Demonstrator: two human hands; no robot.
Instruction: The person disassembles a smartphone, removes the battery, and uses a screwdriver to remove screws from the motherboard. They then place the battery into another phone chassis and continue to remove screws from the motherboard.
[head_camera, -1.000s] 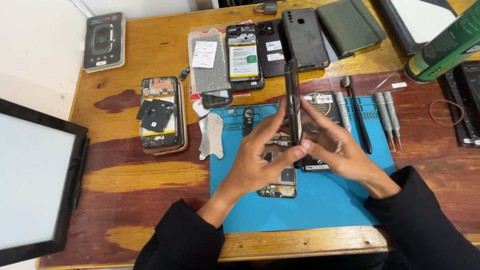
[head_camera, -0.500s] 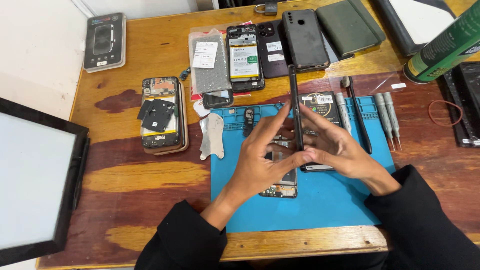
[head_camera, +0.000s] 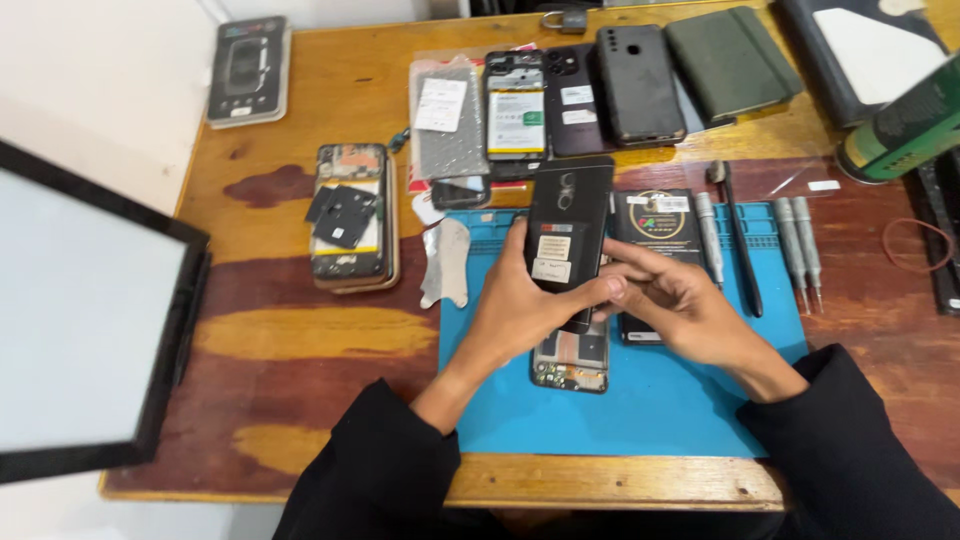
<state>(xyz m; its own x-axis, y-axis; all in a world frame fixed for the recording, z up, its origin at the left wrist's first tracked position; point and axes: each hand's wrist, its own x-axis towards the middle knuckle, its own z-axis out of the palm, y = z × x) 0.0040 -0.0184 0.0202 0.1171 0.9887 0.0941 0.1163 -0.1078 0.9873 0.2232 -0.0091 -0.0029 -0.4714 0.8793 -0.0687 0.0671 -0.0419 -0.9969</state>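
Now flat-faced, no longer edge-on: black phone back cover (head_camera: 565, 235) turned since a second ago, camera holes and stickers showing. Left to right: gutted phone (head_camera: 350, 212) on tabletop (head_camera: 300, 330); left hand (head_camera: 520, 305), fingers closed round cover's lower edge; opened phone body (head_camera: 570, 362) beneath on blue mat (head_camera: 650, 410); right hand (head_camera: 685, 305), fingertips pinching cover's right side; screwdrivers (head_camera: 795, 245) beyond. Cover evidently lifted free of body.

Just one head cam, looking steeply down and forward over both hands (head_camera: 610, 300) from fairly close. Past them it reaches the wooden table's (head_camera: 300, 330) far edge, probably tilted slightly.
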